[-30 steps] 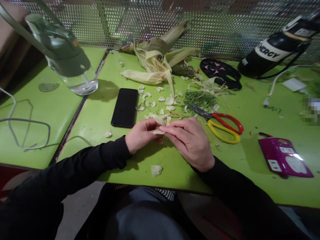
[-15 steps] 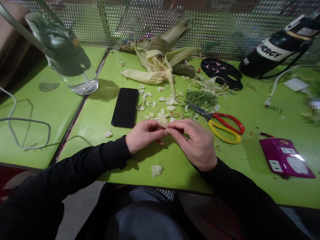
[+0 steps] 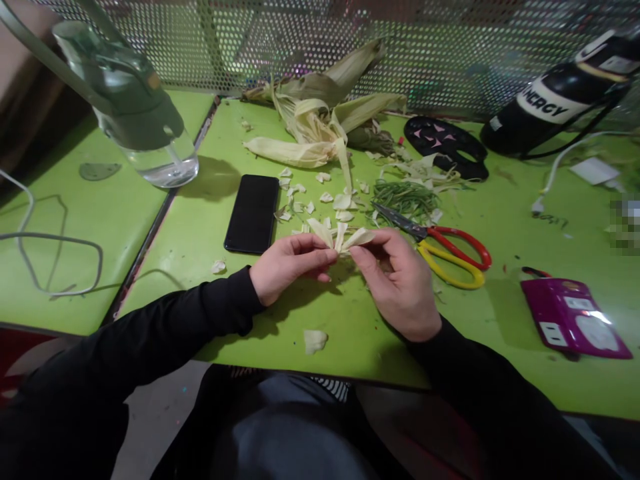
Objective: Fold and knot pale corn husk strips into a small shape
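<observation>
My left hand (image 3: pixel 286 265) and my right hand (image 3: pixel 400 280) meet above the green table (image 3: pixel 200 233), both pinched on a small bundle of pale husk pieces (image 3: pixel 340 237) that fans out upward between the fingertips. Cut husk bits (image 3: pixel 320 200) lie scattered just beyond the hands. Scissors with red and yellow handles (image 3: pixel 440 247) rest on the table right of my right hand. A pile of corn husks (image 3: pixel 320 120) lies at the back.
A black phone (image 3: pixel 251 213) lies left of the hands. A clear water bottle (image 3: pixel 135 113) stands at back left, a purple power bank (image 3: pixel 570 320) at right, a black bottle (image 3: pixel 555 100) and dark mask-like piece (image 3: pixel 445 143) at back right. Perforated metal screen behind.
The hands have lifted slightly and the husk pieces, earlier folded between the fingers, now spread out in a fan. My right hand has shifted a little to the right.
</observation>
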Available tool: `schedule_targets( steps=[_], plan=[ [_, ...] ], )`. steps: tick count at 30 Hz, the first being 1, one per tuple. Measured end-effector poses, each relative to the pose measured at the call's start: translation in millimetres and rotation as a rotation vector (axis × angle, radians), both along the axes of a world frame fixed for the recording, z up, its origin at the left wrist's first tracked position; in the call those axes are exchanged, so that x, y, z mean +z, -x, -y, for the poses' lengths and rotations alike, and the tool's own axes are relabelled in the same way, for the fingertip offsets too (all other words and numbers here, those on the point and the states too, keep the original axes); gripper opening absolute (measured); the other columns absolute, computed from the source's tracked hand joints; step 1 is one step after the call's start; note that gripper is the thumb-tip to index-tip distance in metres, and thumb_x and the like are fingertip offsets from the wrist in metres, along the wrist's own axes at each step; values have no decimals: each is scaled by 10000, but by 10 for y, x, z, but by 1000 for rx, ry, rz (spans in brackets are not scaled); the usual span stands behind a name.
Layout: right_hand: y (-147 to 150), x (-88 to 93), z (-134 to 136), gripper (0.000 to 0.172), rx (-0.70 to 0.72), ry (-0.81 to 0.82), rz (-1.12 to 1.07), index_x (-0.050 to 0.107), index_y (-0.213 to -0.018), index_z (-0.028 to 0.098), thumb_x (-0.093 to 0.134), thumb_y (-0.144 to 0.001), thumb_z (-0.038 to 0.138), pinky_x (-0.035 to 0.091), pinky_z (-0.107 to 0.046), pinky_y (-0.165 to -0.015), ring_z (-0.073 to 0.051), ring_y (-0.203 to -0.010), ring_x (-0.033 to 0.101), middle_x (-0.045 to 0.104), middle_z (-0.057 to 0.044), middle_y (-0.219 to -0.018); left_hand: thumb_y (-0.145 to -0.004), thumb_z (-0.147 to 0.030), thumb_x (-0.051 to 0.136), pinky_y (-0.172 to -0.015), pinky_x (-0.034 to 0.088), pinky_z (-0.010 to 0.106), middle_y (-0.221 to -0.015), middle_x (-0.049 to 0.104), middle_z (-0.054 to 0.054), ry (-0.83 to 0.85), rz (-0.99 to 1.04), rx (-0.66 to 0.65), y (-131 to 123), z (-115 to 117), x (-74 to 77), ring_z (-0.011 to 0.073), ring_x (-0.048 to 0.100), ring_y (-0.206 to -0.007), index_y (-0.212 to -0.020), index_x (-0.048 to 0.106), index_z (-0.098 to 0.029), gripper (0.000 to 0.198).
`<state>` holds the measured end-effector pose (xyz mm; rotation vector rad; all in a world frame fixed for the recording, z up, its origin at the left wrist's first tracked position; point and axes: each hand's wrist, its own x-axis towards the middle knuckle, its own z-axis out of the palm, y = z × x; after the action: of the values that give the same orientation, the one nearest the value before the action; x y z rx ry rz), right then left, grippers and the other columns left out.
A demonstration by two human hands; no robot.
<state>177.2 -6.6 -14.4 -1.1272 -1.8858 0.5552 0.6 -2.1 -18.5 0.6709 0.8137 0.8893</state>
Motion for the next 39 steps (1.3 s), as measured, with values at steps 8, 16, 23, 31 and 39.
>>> schedule_targets(
  steps=[8, 16, 23, 31, 39],
  plan=[
    [-12, -33, 14, 156, 87, 138, -156, 572, -1035, 218, 614, -885, 231, 565, -298, -728, -163, -814, 683, 708, -45, -953, -666, -219, 826, -616, 536, 194, -693, 618, -25, 7, 92, 1, -6, -1, -7, 52, 573, -616, -751, 653, -111, 221],
    [-2, 27, -12, 156, 52, -236, 207, 625, -971, 235, 696, -833, 223, 549, -328, -710, -184, -848, 633, 642, -44, -930, -686, -198, 806, -632, 530, 204, -688, 638, -17, 8, 72, 95, 3, -13, -9, 58, 581, -619, -779, 670, -116, 184],
    [-41, 131, -19, 220, 97, -522, 445, 657, -1048, 301, 631, -876, 166, 510, -370, -742, -206, -874, 621, 694, -30, -975, -678, -215, 807, -609, 513, 200, -738, 667, -8, -37, 2, 60, 24, -6, -7, 72, 608, -654, -823, 694, -126, 205],
    [-79, 207, -33, 232, 147, -691, 513, 655, -1030, 280, 693, -842, 151, 415, -395, -812, -211, -912, 616, 761, 13, -1002, -660, -152, 790, -663, 537, 228, -791, 668, -2, -81, 50, 56, 18, -12, -6, 70, 616, -656, -802, 688, -113, 179],
    [-89, 175, -35, 198, 136, -599, 474, 644, -1035, 270, 621, -885, 142, 419, -382, -793, -208, -877, 640, 773, 17, -918, -646, -94, 708, -658, 547, 224, -723, 660, 1, -130, -9, 32, 23, -22, 18, 77, 615, -632, -782, 667, -106, 142]
  ],
)
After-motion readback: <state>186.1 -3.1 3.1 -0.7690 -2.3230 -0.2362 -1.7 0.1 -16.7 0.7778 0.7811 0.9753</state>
